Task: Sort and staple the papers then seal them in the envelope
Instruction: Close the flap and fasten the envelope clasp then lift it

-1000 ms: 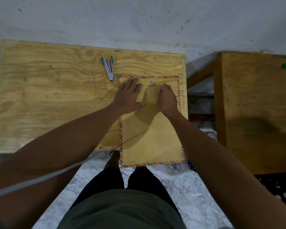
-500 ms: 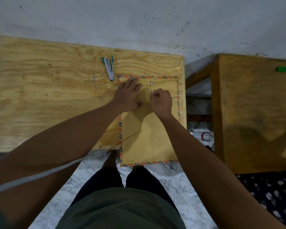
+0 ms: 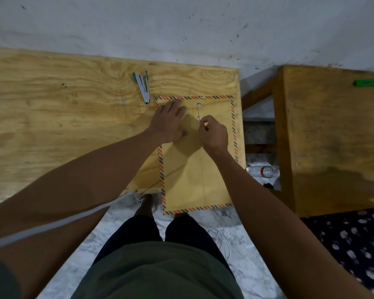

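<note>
A brown envelope (image 3: pixel 194 173) with a red-and-blue striped border lies on the right part of the plywood table (image 3: pixel 63 117), its near end hanging over the front edge. Its flap is folded down, with two small button closures (image 3: pixel 198 104) near the top and a thin string (image 3: pixel 198 113) running down from them. My left hand (image 3: pixel 171 121) rests flat on the flap, fingers straight. My right hand (image 3: pixel 213 132) pinches the lower end of the string just below the buttons. No loose papers are visible. A white and teal stapler (image 3: pixel 143 87) lies on the table just beyond the envelope's top left corner.
A second wooden table (image 3: pixel 333 137) stands to the right, with a green object (image 3: pixel 369 83) on it. A plastic bottle (image 3: pixel 262 171) lies on the floor in the gap between the tables. A grey cable (image 3: pixel 52 225) crosses my left forearm. A white wall rises behind.
My right hand has drawn back toward me, away from the buttons, pulling the string straight. My left hand stays flat on the flap.
</note>
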